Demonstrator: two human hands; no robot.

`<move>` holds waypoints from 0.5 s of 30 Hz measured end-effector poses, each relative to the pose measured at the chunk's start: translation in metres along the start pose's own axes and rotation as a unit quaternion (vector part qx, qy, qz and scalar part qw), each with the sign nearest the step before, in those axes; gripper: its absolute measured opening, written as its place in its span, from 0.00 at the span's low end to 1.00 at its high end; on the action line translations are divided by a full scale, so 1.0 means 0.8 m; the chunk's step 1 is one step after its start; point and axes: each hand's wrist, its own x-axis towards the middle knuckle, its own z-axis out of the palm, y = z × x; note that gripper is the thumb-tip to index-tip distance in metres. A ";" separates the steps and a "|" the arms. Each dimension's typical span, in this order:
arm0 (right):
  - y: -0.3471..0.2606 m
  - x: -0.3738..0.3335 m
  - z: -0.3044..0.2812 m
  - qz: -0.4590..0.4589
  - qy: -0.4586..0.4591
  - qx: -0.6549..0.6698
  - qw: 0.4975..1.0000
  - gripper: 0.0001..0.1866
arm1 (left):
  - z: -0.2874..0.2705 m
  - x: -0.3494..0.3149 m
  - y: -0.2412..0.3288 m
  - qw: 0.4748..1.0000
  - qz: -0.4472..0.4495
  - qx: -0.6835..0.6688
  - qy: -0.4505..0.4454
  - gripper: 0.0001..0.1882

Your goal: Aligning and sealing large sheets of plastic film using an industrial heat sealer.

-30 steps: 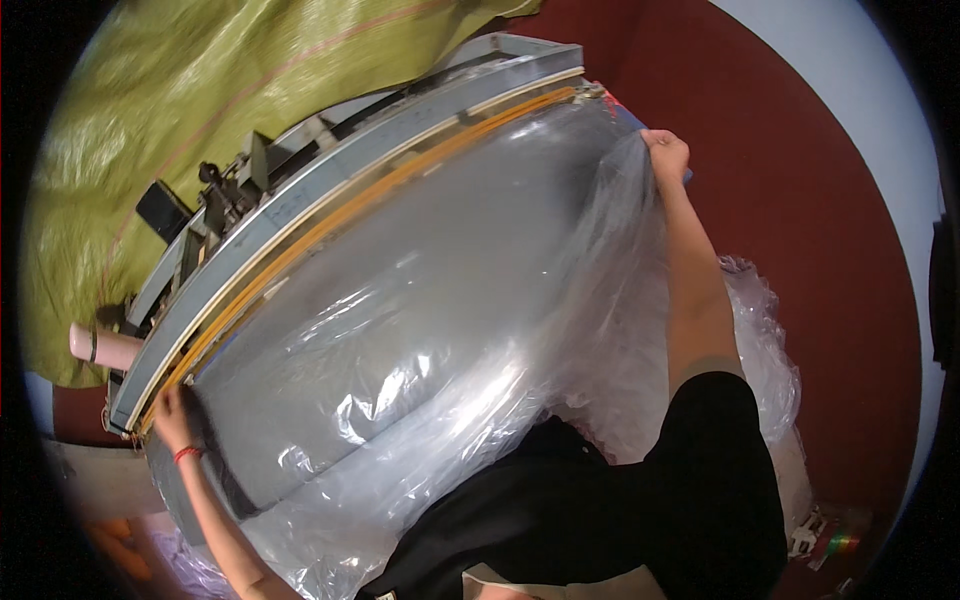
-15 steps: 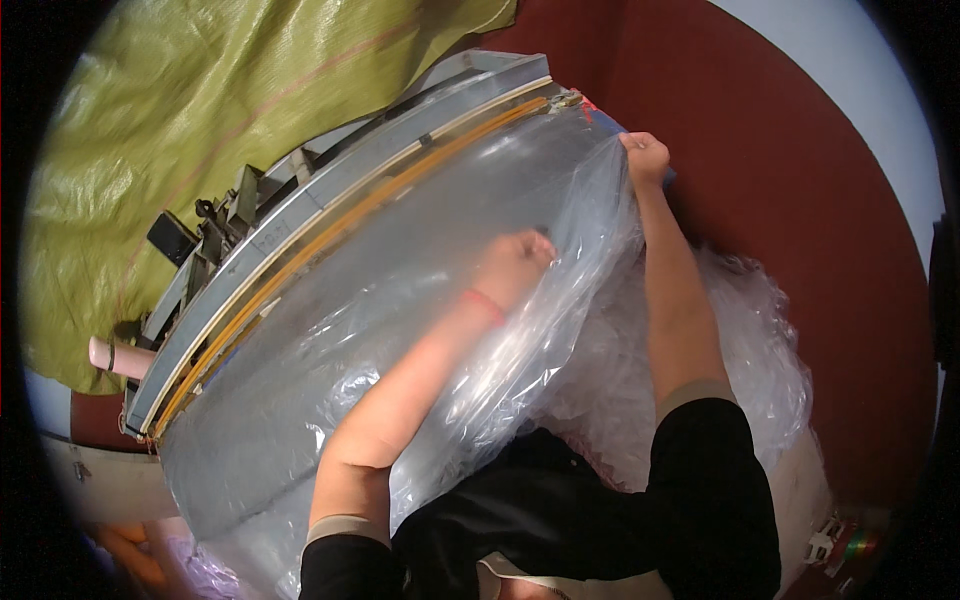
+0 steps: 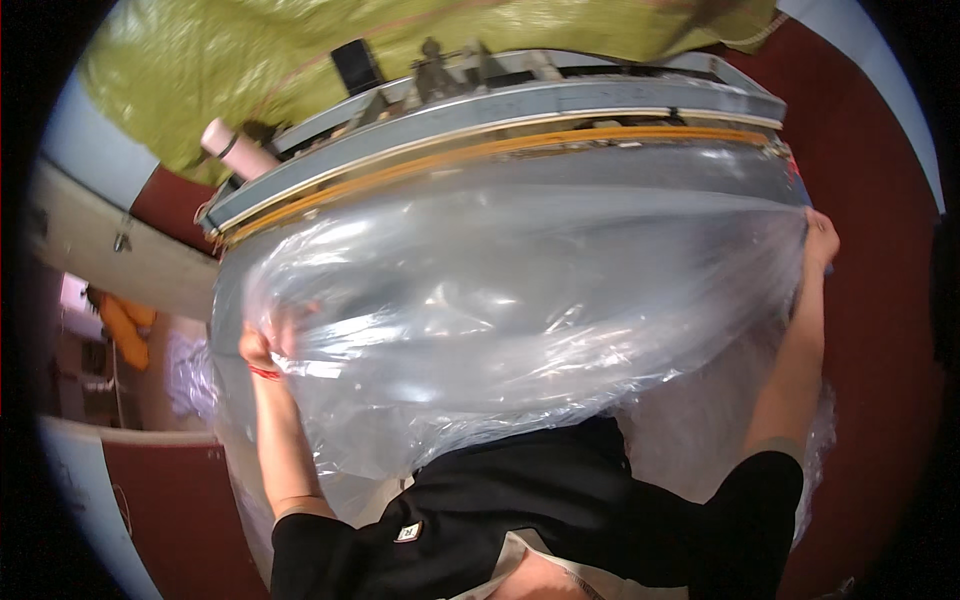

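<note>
A wide sheet of clear plastic film (image 3: pixel 520 290) stretches between my two hands over a grey worktop. My left hand (image 3: pixel 262 345), with a red band at the wrist, is closed on the film's left end; some of its fingers show blurred through the plastic. At the far right my right hand (image 3: pixel 822 238) pinches the other end beside the worktop's right edge. The film is drawn taut along the upper line and hangs in shiny folds toward my body. Beyond it lies a long metal sealing machine (image 3: pixel 500 110) with an orange strip along its near side.
A pink cylinder (image 3: pixel 238 150) and a dark flat phone-like thing (image 3: pixel 356 66) are at the machine's far side. A yellow-green woven tarp (image 3: pixel 200 70) hangs behind. Bunched film lies low at the right. A doorway at left shows orange cloth (image 3: pixel 125 325) and purple plastic (image 3: pixel 190 375).
My left hand has swung from the middle to the far left and now grips film, spreading the sheet wide. The view has turned, so the machine now lies more nearly level.
</note>
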 end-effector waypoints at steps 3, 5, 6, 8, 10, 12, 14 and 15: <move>0.014 0.006 0.000 -0.014 -0.022 0.005 1.000 0.12 | -0.050 -0.033 0.067 0.930 -0.015 0.221 0.294 0.31; 0.020 0.011 0.002 -0.023 -0.031 -0.070 0.997 0.13 | -0.063 -0.041 0.086 0.884 -0.035 0.285 0.368 0.23; 0.022 0.012 0.001 -0.010 -0.026 -0.073 0.997 0.14 | -0.063 -0.042 0.087 0.758 -0.056 0.531 0.374 0.20; 0.023 0.014 0.001 -0.020 -0.040 -0.082 0.996 0.14 | -0.056 -0.041 0.069 0.490 0.045 0.824 0.281 0.12; 0.022 0.016 0.001 0.010 -0.048 -0.097 0.994 0.14 | -0.041 -0.041 0.041 0.523 0.035 0.838 0.155 0.20; 0.021 0.015 0.001 0.010 -0.052 -0.112 0.992 0.13 | -0.028 -0.040 -0.007 0.624 -0.049 0.780 0.010 0.26; 0.022 0.015 0.002 0.015 -0.054 -0.067 0.996 0.13 | -0.017 -0.059 -0.031 0.553 -0.145 0.804 -0.161 0.29; 0.023 0.016 0.002 0.023 -0.049 -0.069 0.996 0.13 | -0.011 -0.074 -0.040 0.534 -0.132 0.826 -0.121 0.23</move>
